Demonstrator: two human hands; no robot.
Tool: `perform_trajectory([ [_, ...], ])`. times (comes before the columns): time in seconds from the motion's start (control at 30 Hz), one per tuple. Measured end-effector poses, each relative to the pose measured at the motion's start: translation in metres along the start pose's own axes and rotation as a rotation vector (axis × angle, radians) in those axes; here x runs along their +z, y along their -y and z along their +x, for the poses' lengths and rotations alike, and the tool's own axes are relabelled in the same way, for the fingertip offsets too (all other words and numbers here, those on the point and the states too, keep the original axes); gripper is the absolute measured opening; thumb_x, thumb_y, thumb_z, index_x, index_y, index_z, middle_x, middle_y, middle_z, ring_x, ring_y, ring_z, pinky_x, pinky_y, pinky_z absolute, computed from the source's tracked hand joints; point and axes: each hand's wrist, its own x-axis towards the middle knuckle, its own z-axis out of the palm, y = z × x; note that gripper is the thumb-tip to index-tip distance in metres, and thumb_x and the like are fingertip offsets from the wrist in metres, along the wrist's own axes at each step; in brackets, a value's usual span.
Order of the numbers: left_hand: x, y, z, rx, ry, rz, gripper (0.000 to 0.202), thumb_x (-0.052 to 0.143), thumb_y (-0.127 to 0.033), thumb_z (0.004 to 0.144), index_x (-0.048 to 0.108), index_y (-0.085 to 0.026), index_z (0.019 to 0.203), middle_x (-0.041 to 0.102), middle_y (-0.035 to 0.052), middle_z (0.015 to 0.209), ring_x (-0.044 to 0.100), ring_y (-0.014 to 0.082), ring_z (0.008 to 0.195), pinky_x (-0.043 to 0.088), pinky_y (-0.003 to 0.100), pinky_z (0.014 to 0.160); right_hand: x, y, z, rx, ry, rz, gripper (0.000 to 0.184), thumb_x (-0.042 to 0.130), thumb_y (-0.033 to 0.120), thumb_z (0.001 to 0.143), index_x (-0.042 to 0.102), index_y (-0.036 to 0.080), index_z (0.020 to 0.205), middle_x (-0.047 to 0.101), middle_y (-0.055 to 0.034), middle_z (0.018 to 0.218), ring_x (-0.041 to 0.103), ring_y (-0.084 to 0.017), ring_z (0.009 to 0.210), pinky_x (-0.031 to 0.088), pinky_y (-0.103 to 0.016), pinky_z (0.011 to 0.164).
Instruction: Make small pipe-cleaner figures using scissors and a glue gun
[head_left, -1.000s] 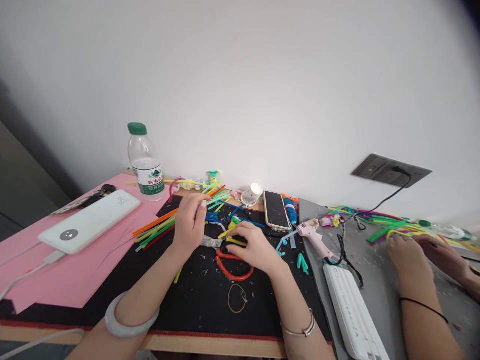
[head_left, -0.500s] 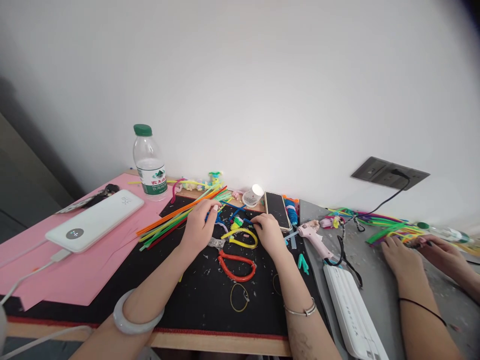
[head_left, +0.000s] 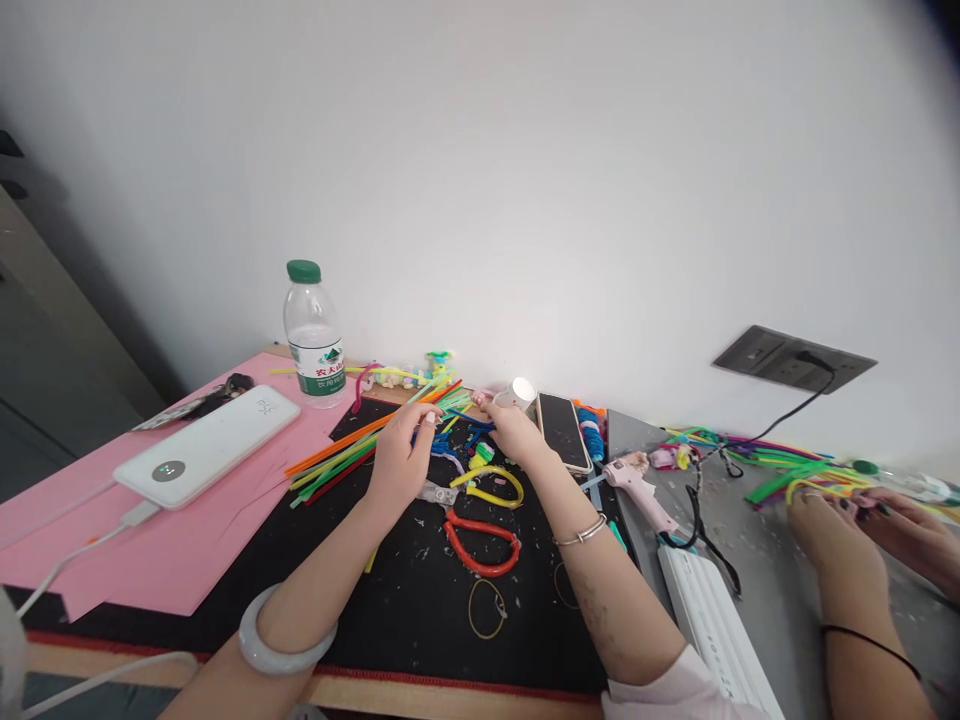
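Note:
A thin blue pipe cleaner (head_left: pixel 471 416) stretches between my hands above the black mat. My left hand (head_left: pixel 399 455) is closed, thumb and fingertips pinched at the pipe cleaner's left end. At its right end, my right hand (head_left: pixel 516 432) has its fingers bent together, partly hidden by the back of the hand. Below lie scissors (head_left: pixel 482 545) with one red and one yellow loop handle, their blades partly hidden by my left hand. A small green-and-yellow fuzzy piece (head_left: pixel 480 457) rests near the yellow loop. Orange, yellow, green and red pipe cleaners (head_left: pixel 337 455) lie beside my left hand.
Left are a water bottle (head_left: pixel 315 340), a white power bank (head_left: pixel 206 445) and pink paper (head_left: pixel 180 560). Behind my right hand stand a paper cup (head_left: pixel 519 392) and phone (head_left: pixel 562 432). A pink glue gun (head_left: pixel 641 495) lies rightward, near a co-worker's hands (head_left: pixel 832 520) and a white power strip (head_left: pixel 716 625).
My right hand has moved back and slightly left, away from the yellow loop to the blue pipe cleaner, near the cup. My left hand keeps its pinch. The whole view has shifted slightly.

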Motion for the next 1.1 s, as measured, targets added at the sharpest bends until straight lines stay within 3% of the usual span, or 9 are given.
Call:
perform_trajectory([
  [0.13,-0.006,0.008,0.008,-0.137,-0.232,-0.08,0.022,0.042,-0.031,0.089,0.061,-0.02,0.088,0.066,0.0046,0.091,0.061,0.0205,0.09,0.046,0.03,0.082,0.0,-0.004,0.008,-0.015,0.048,0.015,0.032,0.051,0.0,0.078,0.068,0.016,0.099,0.069,-0.0115,0.094,0.062,-0.024,0.093,0.044,-0.029,0.077],
  [0.23,-0.01,0.016,0.014,-0.257,-0.382,-0.185,0.021,0.043,-0.029,0.086,0.061,-0.019,0.088,0.065,0.004,0.088,0.061,0.0202,0.089,0.046,0.03,0.082,-0.005,0.001,0.006,-0.002,0.017,0.024,0.022,0.055,0.005,0.08,0.068,0.015,0.095,0.068,-0.0123,0.094,0.062,-0.023,0.092,0.044,-0.029,0.077],
  [0.4,-0.007,0.025,0.016,-0.351,-0.391,-0.268,0.02,0.044,-0.032,0.084,0.06,-0.02,0.085,0.064,0.004,0.086,0.059,0.02,0.085,0.046,0.03,0.079,-0.006,0.034,0.0,-0.167,-0.06,0.163,0.02,0.067,0.025,0.079,0.067,0.016,0.098,0.067,-0.0099,0.098,0.061,-0.022,0.094,0.044,-0.03,0.08],
  [0.5,-0.005,0.026,0.015,-0.343,-0.345,-0.263,0.02,0.044,-0.032,0.083,0.06,-0.02,0.083,0.064,0.0041,0.086,0.059,0.0206,0.086,0.046,0.031,0.08,0.005,0.056,0.002,-0.3,0.002,0.227,0.029,0.073,0.019,0.073,0.068,0.015,0.101,0.066,-0.0101,0.097,0.061,-0.022,0.091,0.044,-0.031,0.08],
  [0.67,-0.004,0.026,0.014,-0.348,-0.251,-0.196,0.025,0.043,-0.035,0.085,0.061,-0.019,0.089,0.066,0.0051,0.091,0.061,0.0209,0.085,0.047,0.032,0.079,0.019,0.057,0.012,-0.154,-0.045,0.463,0.02,0.059,0.001,0.073,0.071,0.015,0.08,0.067,-0.0053,0.081,0.059,-0.018,0.08,0.044,-0.028,0.077],
  [0.8,-0.001,0.026,0.014,-0.355,-0.086,-0.135,0.03,0.049,-0.039,0.084,0.062,-0.02,0.103,0.067,0.0071,0.1,0.063,0.0202,0.08,0.049,0.035,0.079,0.017,0.04,0.008,-0.034,-0.09,0.581,0.018,0.052,0.01,0.079,0.069,0.012,0.084,0.064,-0.0024,0.07,0.053,-0.013,0.061,0.043,-0.024,0.061],
  [0.9,0.003,0.023,0.011,-0.312,0.12,-0.231,0.037,0.058,-0.039,0.079,0.062,-0.021,0.111,0.067,0.0084,0.111,0.065,0.0214,0.085,0.052,0.035,0.078,0.012,0.032,-0.006,0.024,-0.085,0.941,0.019,0.054,0.022,0.08,0.069,0.011,0.086,0.059,0.0007,0.063,0.044,-0.009,0.051,0.037,-0.021,0.05],
  [0.97,0.006,0.02,0.009,-0.303,0.258,-0.349,0.036,0.062,-0.038,0.077,0.065,-0.02,0.107,0.071,0.0087,0.105,0.067,0.0225,0.086,0.053,0.034,0.074,0.008,0.031,-0.017,0.032,-0.067,1.151,0.019,0.059,0.027,0.076,0.069,0.012,0.081,0.055,0.0025,0.06,0.04,-0.008,0.049,0.033,-0.02,0.048],
  [1.1,0.01,0.016,0.006,-0.343,0.388,-0.446,0.031,0.065,-0.035,0.073,0.068,-0.016,0.097,0.072,0.0068,0.084,0.067,0.0212,0.074,0.054,0.031,0.063,-0.001,0.034,-0.038,0.038,-0.022,1.18,0.018,0.061,0.03,0.075,0.07,0.014,0.075,0.046,0.0048,0.051,0.033,-0.007,0.046,0.025,-0.019,0.044],
])
